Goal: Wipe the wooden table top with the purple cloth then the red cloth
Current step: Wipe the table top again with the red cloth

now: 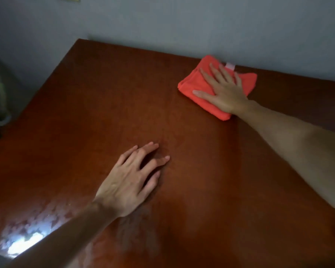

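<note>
Head view: red cloth (199,88), folded to a thick pad, soft and light, likely to bunch or unfold if dragged by an edge; lies at the far right of the wooden table top (104,105), near the wall (162,20). Right hand (223,91) pressed flat on it, fingers spread, gripping nothing; best handled by palm pressure. Left hand (131,180) empty, fingers spread loosely on bare wood. Purple cloth not in view.
</note>
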A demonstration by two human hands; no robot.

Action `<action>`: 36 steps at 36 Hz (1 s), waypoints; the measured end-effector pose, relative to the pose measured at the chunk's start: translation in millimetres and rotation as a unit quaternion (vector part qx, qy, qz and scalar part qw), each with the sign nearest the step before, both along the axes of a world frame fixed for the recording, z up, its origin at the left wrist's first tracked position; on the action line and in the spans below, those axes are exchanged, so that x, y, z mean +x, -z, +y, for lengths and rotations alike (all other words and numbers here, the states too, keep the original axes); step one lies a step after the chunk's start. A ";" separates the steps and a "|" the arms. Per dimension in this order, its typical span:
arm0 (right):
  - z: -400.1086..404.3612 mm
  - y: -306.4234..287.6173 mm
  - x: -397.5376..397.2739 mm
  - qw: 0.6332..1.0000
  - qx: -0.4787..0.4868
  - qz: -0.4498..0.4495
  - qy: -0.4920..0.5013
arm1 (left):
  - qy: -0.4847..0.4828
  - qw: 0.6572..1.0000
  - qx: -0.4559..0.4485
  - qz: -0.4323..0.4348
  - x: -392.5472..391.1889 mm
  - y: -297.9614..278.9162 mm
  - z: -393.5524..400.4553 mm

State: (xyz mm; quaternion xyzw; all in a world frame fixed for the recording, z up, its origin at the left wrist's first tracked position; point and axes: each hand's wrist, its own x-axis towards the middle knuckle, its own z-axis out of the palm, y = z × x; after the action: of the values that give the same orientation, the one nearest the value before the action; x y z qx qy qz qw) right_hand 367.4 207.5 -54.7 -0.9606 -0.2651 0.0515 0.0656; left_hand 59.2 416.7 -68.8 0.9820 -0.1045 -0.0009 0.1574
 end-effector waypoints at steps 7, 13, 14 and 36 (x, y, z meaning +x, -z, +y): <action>8.0 4.2 -158.5 1.000 0.003 -0.018 0.023 | -0.016 0.998 -0.026 -0.062 -3.6 -1.2 0.2; 15.4 10.5 -299.8 0.997 0.005 -0.048 -0.058 | -0.095 0.984 -0.100 -0.115 -23.4 -10.4 21.1; 17.4 10.6 -322.1 0.995 0.005 -0.057 -0.079 | -0.087 0.987 -0.085 -0.109 -28.0 -10.6 31.7; 53.9 -3.1 -135.8 0.928 -0.063 -0.038 -0.364 | 0.007 0.999 0.036 0.015 -46.8 -1.8 136.2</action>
State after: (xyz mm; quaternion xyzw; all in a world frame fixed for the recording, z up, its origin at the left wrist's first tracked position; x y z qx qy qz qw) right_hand 231.7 261.5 -51.6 -0.8012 -0.5954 0.0523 -0.0289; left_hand 12.4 552.9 -67.0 0.9861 -0.1090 -0.0209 0.1238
